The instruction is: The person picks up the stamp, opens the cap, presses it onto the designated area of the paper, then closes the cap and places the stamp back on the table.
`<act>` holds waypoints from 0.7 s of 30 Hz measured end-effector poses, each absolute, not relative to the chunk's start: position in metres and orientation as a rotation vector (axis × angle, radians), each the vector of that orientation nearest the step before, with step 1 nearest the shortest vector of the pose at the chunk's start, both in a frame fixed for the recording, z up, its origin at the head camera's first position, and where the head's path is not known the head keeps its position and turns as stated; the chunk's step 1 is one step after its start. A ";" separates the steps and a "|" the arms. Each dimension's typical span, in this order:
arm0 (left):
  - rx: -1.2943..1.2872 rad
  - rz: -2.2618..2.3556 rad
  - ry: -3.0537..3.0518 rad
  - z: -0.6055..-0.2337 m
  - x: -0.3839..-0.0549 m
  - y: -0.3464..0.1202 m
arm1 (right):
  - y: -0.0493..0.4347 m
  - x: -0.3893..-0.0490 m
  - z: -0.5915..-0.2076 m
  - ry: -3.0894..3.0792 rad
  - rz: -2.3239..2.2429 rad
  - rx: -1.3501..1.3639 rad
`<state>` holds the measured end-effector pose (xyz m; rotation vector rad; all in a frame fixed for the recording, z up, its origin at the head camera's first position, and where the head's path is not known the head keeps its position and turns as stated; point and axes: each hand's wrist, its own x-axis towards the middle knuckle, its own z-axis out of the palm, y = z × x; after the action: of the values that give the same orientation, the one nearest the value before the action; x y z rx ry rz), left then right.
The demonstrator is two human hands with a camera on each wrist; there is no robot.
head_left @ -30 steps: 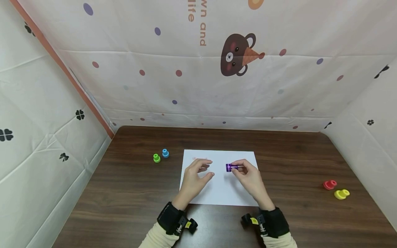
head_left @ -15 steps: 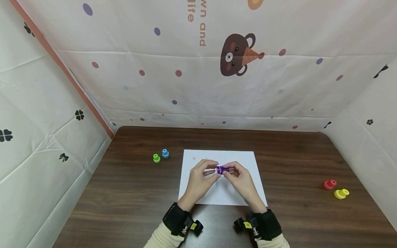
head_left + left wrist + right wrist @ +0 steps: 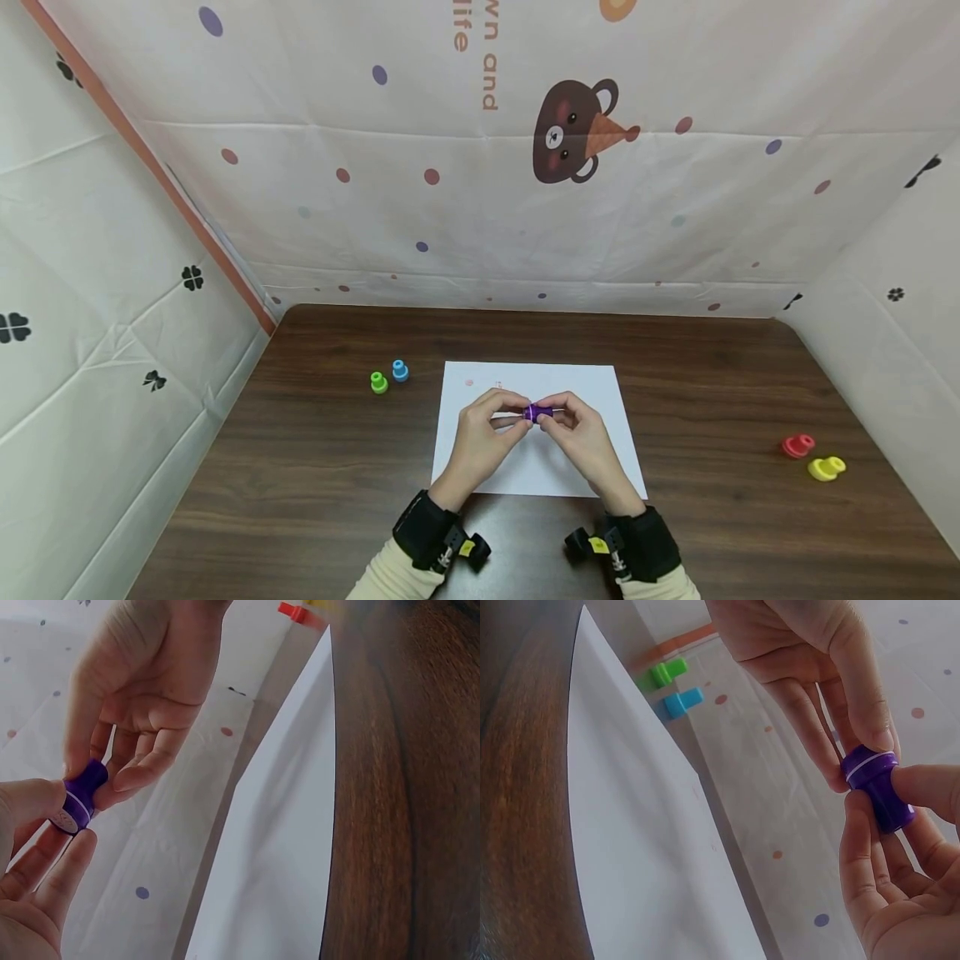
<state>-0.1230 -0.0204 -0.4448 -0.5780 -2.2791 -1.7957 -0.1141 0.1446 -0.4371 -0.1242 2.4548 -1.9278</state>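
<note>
A small purple stamp (image 3: pixel 538 412) is held between both hands above a white sheet of paper (image 3: pixel 555 467). My left hand (image 3: pixel 480 433) pinches its wide end between thumb and fingers. The narrower handle end is pinched by my right hand (image 3: pixel 581 433). In the left wrist view the stamp (image 3: pixel 81 796) shows a pale printed design on its wide end, partly covered by fingertips. A white ring circles the stamp (image 3: pixel 876 787) near the wide end in the right wrist view. Small faint reddish marks sit near the paper's far left corner.
Green (image 3: pixel 378 382) and blue (image 3: pixel 401 371) stamps of similar shape stand left of the paper. Red (image 3: pixel 798 447) and yellow (image 3: pixel 827 469) ones are at the right on the dark wooden table (image 3: pixel 300 467). Printed white sheeting (image 3: pixel 480 208) encloses the back and sides.
My right hand has brought the stamp leftward, and my left hand has moved right to pinch its wide end. Over the last half second both hands stay almost still.
</note>
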 end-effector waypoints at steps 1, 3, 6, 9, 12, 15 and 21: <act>-0.579 -1.801 -2.281 -0.445 -0.123 -0.021 | 0.145 -0.114 -0.437 2.455 -1.928 -0.129; -0.590 -1.810 -2.282 -0.444 -0.123 -0.022 | 0.145 -0.114 -0.438 2.460 -1.924 -0.141; -0.619 -1.812 -2.278 -0.445 -0.123 -0.023 | 0.146 -0.114 -0.439 2.463 -1.912 -0.148; -0.650 -1.807 -2.274 -0.446 -0.123 -0.025 | 0.146 -0.114 -0.438 2.458 -1.892 -0.144; -0.663 -1.812 -2.272 -0.445 -0.122 -0.026 | 0.146 -0.114 -0.437 2.443 -1.881 -0.143; -0.670 -1.813 -2.277 -0.443 -0.122 -0.028 | 0.146 -0.113 -0.436 2.424 -1.879 -0.155; -0.706 -1.793 -2.272 -0.444 -0.121 -0.032 | 0.146 -0.112 -0.436 2.405 -1.880 -0.181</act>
<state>-0.1210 -0.0317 -0.4444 -0.7061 -2.2716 -1.7929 -0.1125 0.1463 -0.4365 -0.1807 2.4047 -1.8801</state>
